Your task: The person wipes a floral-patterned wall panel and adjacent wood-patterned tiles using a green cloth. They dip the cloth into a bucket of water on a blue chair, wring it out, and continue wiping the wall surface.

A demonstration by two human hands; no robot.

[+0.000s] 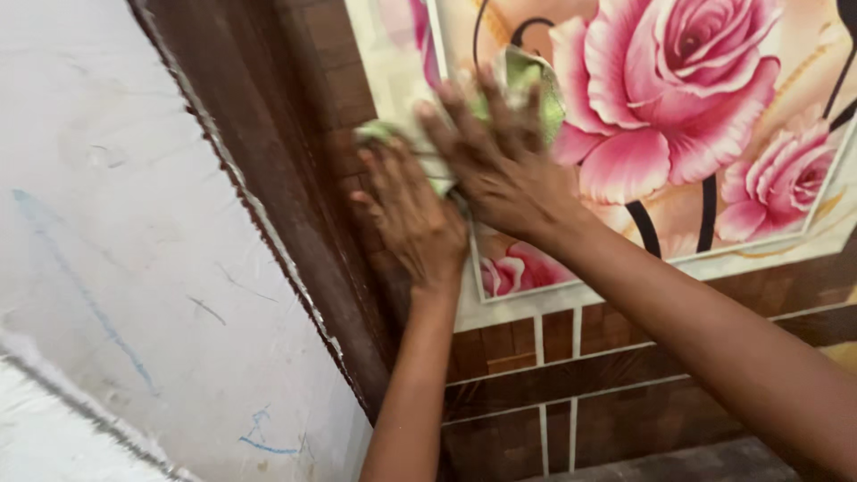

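Right forearm: reaching in from the lower right, closest to the camera, leading up to the right hand (504, 161).
Right fingers (464, 112): spreading flat and wide, pressing on the green cloth (531, 85) rather than curling round it.
Left hand (411, 214): lying just left of the cloth, its fingers stretching upward and touching the cloth's lower left edge; whether they are pinching it cannot be told.
Green cloth: lying flat against the rose picture panel (696, 107), near the panel's left edge.
Brown door frame (295, 178): running diagonally just left of the cloth.
White wall (107, 223): sitting well left of the cloth, beyond the frame.
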